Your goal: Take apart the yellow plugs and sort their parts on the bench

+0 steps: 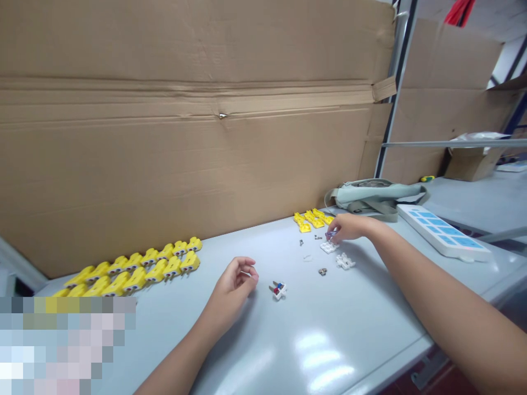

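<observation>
A small bluish piece (pixel 331 234) sits at the far right of the grey surface (pixel 354 334), pinched between the fingertips of the right hand (pixel 346 227). That hand is narrowed to a tight pinch on it, low over the surface, with its arm stretched forward from the lower right.

Just in front of the pinch lies a white plastic part (pixel 329 247), and a second white part (pixel 345 261) lies a little nearer. A small metal piece (pixel 322 271) and two tiny screws (pixel 301 242) lie close by on the left of these. Just behind the right hand is a small cluster of yellow plug shells (pixel 313 219).

The left hand (pixel 235 282) rests on the surface well apart from the right. Its fingers are loosely curled inward, and I cannot tell whether anything lies inside them. Just to its right, not touching, is a white plug insert (pixel 279 290) with red and blue bits on it.

Further left, two rows of yellow plug shells (pixel 140 269) run along the foot of a cardboard wall (pixel 197 142). At the right rear, a grey-green bag (pixel 376 196) lies against the wall. Beside the bag is a white power strip (pixel 442 235) with blue panels.
</observation>
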`<state>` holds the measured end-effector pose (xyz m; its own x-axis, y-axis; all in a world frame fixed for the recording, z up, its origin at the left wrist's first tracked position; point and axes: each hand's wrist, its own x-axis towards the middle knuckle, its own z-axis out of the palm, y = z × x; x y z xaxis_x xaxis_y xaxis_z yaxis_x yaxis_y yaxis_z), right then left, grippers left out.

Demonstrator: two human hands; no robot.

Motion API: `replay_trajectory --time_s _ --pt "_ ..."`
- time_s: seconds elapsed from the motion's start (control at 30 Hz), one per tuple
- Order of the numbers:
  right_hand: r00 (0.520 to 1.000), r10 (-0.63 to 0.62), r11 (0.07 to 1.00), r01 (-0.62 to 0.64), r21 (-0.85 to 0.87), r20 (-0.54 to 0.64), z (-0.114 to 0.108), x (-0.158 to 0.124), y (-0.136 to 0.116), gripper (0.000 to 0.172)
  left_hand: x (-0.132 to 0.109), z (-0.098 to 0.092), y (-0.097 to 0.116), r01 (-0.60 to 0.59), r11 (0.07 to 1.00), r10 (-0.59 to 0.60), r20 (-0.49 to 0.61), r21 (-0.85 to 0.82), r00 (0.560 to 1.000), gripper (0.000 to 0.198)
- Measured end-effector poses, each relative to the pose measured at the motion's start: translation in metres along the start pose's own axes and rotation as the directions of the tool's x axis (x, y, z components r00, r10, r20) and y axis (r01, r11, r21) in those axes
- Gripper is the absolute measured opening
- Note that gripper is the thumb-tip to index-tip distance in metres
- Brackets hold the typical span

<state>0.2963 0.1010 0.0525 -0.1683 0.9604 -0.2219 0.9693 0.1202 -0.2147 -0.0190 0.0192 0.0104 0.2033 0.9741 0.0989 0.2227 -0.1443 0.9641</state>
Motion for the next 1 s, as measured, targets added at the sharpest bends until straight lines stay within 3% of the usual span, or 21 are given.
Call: replay_trajectory --time_s 0.47,0.63,0.7,0.8,0.9,1.0 --pt "1.0 -0.003 1.0 0.003 -0.021 -0.027 0.0 -0.004 -0.003 0.034 -0.001 -0.001 0.0 -0.009 0.996 0.007 0.033 0.083 0.999 0.021" --pt "0.987 -0.016 1.0 0.013 -0.02 -0.16 -0.006 -0.015 -0.019 0.033 -0.007 0.0 0.004 -0.09 0.946 0.06 0.104 0.311 0.993 0.027" --pt "0.967 -0.088 0.996 0.092 0.006 -0.24 -0.005 -0.023 -0.035 0.03 -0.012 0.003 0.007 -0.168 0.887 0.087 0.201 0.43 0.976 0.036" --pt "0.881 -0.343 0.926 0.375 0.041 -0.326 0.004 -0.036 -0.064 0.023 -0.016 0.008 0.009 -0.295 0.809 0.137 0.324 0.509 0.936 0.044" --pt "0.776 -0.565 0.794 0.604 0.069 -0.28 0.02 -0.049 -0.092 0.016 -0.016 0.012 0.008 -0.356 0.771 0.187 0.346 0.529 0.919 0.03" --pt "0.747 -0.632 0.756 0.652 0.045 -0.207 0.034 -0.057 -0.11 0.014 -0.014 0.013 0.007 -0.293 0.782 0.152 0.287 0.55 0.946 0.016"
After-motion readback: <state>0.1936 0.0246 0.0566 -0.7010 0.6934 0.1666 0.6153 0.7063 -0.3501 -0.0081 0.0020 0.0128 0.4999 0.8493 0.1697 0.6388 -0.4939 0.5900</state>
